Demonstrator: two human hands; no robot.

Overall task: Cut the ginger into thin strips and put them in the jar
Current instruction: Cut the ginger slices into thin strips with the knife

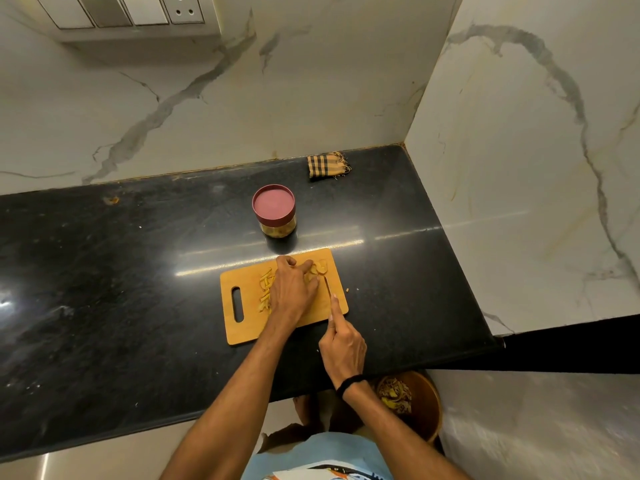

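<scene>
1. Your left hand [292, 289]: rests on the board [242, 327], fingers curled over the ginger [321, 268], holding it down.
2. Your right hand [343, 344]: fingers wrapped round the knife [327, 287] handle, forefinger laid along the blade's back.
3. Knife: blade just right of the ginger, tip pointing away from you.
4. Ginger: pale slices near the board's far right corner, partly under your left fingers.
5. Strips [266, 289]: thin cut pieces on the board, left of your left hand.
6. Jar [274, 211]: behind the board on the dark surface [104, 271], maroon lid on.
7. Cloth [327, 165]: checked, by the back wall.
8. Bin [424, 407]: on the floor, peelings inside.
</scene>
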